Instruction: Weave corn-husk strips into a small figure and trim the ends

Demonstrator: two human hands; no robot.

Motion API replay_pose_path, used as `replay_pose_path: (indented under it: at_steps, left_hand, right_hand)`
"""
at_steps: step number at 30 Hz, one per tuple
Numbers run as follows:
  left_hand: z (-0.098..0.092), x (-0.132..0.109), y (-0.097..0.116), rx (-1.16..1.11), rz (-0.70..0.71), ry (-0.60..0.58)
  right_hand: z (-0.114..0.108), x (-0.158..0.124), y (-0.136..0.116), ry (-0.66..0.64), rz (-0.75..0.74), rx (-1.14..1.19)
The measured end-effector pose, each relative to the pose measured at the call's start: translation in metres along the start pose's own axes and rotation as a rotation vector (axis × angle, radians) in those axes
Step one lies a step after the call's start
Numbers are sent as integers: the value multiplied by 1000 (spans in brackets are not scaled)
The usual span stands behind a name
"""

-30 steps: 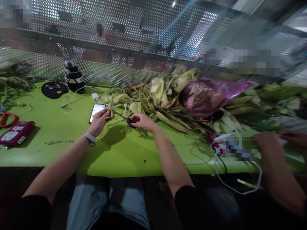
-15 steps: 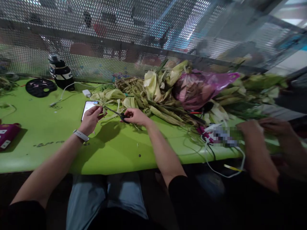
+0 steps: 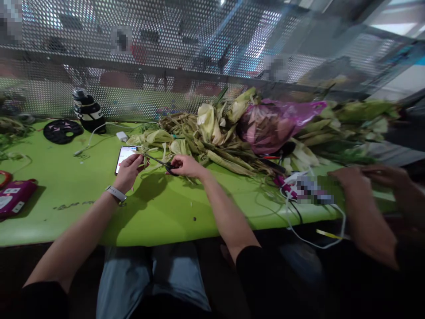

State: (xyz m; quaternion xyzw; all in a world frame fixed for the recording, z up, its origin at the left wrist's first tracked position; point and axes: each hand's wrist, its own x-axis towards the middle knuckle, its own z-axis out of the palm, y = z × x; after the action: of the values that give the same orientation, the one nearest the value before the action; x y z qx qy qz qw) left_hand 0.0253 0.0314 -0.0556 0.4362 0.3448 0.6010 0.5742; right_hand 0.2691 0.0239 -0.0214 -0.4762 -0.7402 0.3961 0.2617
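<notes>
Black-handled scissors are gripped in my right hand, fingers closed around the handles. Their blades point left, toward my left hand. That hand pinches a small piece of pale corn husk, with the scissor tips right at it. Whether the blades are apart there is too small to tell. Just behind my left hand lies a phone with a lit screen, partly covered by my fingers. Loose corn husks spread over the green table beyond both hands.
A pink plastic bag rests among piled husks. Left stand a black bottle, a black palette-shaped item and a purple box. White cables hang over the front edge, near another person's hands. Perforated metal borders the back.
The view has shifted slightly, showing more of the purple box at left. Both hands keep nearly the same pose, with scissors and husk still held.
</notes>
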Motion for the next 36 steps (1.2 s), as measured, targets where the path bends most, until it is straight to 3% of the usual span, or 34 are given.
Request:
replay_pose_path:
  at_steps: [11,22,36]
  left_hand:
    - [2,-1,7,53,-13,10]
    - [0,1,3,0,8,25]
    - [0,3,1,41,2,37]
  right_hand:
    - [-1,-1,-2,-33,4,-43]
    - [-1,2,5,46,-41,68]
    - [2,2,6,68,-79,-80]
